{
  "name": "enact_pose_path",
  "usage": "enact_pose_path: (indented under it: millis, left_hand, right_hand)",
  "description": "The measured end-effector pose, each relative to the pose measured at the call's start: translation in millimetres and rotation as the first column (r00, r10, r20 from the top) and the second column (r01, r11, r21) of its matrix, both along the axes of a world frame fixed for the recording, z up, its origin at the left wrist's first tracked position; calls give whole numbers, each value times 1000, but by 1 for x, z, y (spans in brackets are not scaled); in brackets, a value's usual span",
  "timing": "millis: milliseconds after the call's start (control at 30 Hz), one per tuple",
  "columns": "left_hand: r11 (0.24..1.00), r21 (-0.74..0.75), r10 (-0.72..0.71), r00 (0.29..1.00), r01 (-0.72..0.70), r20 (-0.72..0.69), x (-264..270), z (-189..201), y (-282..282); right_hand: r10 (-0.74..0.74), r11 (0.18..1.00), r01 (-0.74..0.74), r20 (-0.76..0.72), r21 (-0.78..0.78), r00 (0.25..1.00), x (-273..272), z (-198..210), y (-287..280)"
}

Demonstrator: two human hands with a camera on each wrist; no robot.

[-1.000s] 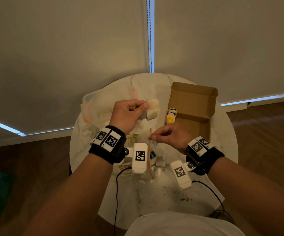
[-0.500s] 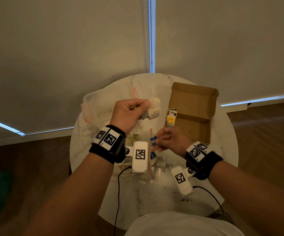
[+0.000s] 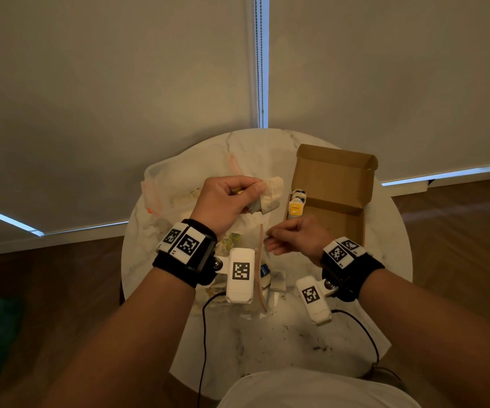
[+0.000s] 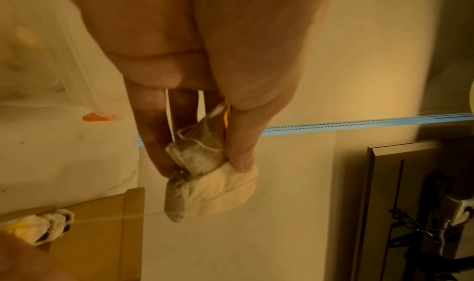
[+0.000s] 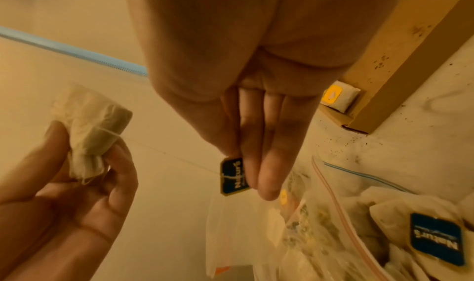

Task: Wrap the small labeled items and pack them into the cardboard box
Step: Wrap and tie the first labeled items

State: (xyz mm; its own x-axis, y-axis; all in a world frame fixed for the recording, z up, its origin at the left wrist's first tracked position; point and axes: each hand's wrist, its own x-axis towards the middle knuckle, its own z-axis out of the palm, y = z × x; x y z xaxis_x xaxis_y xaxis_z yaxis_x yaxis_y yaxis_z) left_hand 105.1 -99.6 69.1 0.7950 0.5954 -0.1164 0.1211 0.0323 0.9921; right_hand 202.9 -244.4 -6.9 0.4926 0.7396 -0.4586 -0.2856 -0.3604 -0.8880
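My left hand (image 3: 232,198) is raised over the table's middle and pinches a folded pale tea bag (image 3: 271,194). In the left wrist view the tea bag (image 4: 205,186) sits between thumb and fingers, with a yellow tag edge (image 4: 226,119) behind it. A thin string (image 5: 166,151) runs taut from the bag (image 5: 94,131) to a blue label tag (image 5: 232,176). My right hand (image 3: 293,237) pinches that tag just in front of the cardboard box (image 3: 335,184). The box stands open, with wrapped yellow-tagged bags (image 3: 296,203) along its left wall.
A clear zip bag (image 5: 359,214) of several more blue-tagged tea bags lies on the round marble table (image 3: 384,260) under my wrists. Another plastic bag (image 3: 179,184) lies at the back left. Dark crumbs speckle the table's near part.
My right hand dipped toward me with the blue tag showing, then rose again beside the box, with the tag now hidden in the head view. The left hand stayed put with the tea bag.
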Motion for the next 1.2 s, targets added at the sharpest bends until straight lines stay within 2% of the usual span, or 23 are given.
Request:
enact_pose_path:
  millis: [233,333,533,600,700,767,1000,1200]
  left_hand:
    - [997,-29,-72,997,72,13,-3,-8,-5]
    - [994,-33,-100,995,101,11,-7,-12,-8]
    - [996,-47,-85,994,82,-63,-15,-23,-16]
    - [998,-35,-62,994,59,-89,-16,-25,-17]
    - [999,-6,-44,991,43,-124,-17,-29,-16]
    - [1000,1,-29,990,30,-140,-17,-31,-16]
    - [1000,20,27,990,-25,-139,-17,-33,-16]
    - [999,-22,25,993,-28,-118,-16,-31,-16]
  right_hand:
    - [-108,994,108,-22,-7,994,17,17,14]
    - [-150,989,150,14,-15,989,25,29,18]
    - [-238,969,231,92,84,967,39,53,26]
    - [-221,972,208,123,112,967,39,60,26]
    - [-157,984,123,305,128,939,34,70,21]
    - [-136,986,90,356,141,924,29,76,17]
    - [-62,969,4,225,249,972,17,91,1]
    - [-35,980,-23,280,198,959,6,78,-8]
